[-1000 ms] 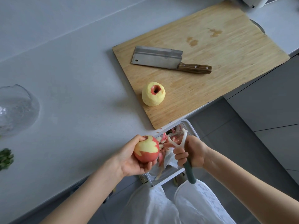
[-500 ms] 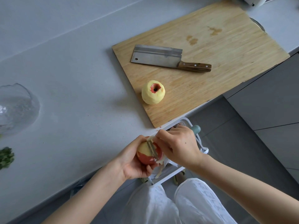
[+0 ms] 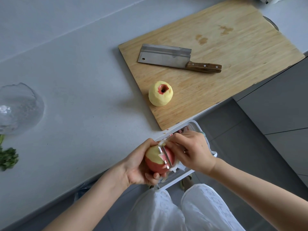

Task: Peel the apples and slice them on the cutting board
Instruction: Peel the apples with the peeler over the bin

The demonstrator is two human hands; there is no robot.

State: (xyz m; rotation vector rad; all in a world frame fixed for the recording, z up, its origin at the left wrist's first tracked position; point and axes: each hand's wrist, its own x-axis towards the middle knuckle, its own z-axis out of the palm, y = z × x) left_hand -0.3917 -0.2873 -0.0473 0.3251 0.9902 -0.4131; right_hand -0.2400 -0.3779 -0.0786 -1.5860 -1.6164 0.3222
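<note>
My left hand (image 3: 138,165) grips a partly peeled red apple (image 3: 156,161) over the counter's front edge. The apple's upper left side is bare yellow flesh; red skin covers the rest. My right hand (image 3: 191,150) holds a white peeler (image 3: 165,155) with its blade laid across the apple's top. A fully peeled apple (image 3: 160,93) stands on the wooden cutting board (image 3: 233,47), near its front left corner. A cleaver (image 3: 176,58) with a wooden handle lies flat on the board behind it.
A white bin (image 3: 196,129) with red peels sits under my hands, below the counter edge. A clear glass bowl (image 3: 18,107) stands at the far left, with green herbs (image 3: 7,158) in front of it. Grey counter (image 3: 80,80) lies between bowl and board.
A second ago the peeler was lifted off to the right of the apple. My right hand has brought it back onto the apple and drawn the blade across the top.
</note>
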